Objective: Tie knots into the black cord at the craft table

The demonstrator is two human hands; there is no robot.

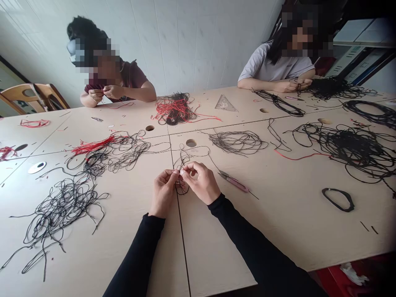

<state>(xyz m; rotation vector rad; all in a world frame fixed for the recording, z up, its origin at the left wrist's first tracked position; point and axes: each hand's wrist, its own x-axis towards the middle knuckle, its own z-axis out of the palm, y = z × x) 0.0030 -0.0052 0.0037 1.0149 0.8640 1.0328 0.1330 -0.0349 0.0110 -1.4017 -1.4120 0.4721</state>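
My left hand (165,190) and my right hand (199,180) meet over the seam of the table. Each is closed in a pinch on a thin black cord (182,192), whose loops hang below and spread above the fingertips. The exact spot between the fingertips is partly hidden. A strand runs from the hands toward a loose coil of black cord (238,142) beyond them. Just right of my right hand lies a pair of thread snips (235,181) with pink handles.
Tangled black cords (63,206) lie at left, beside a red cord bundle (94,144). More black cord (349,146) is heaped at right, near a black band (338,199). Holes such as one cable hole (191,142) pierce the table. Across it, two people handle cords; a set square (225,103) lies between them.
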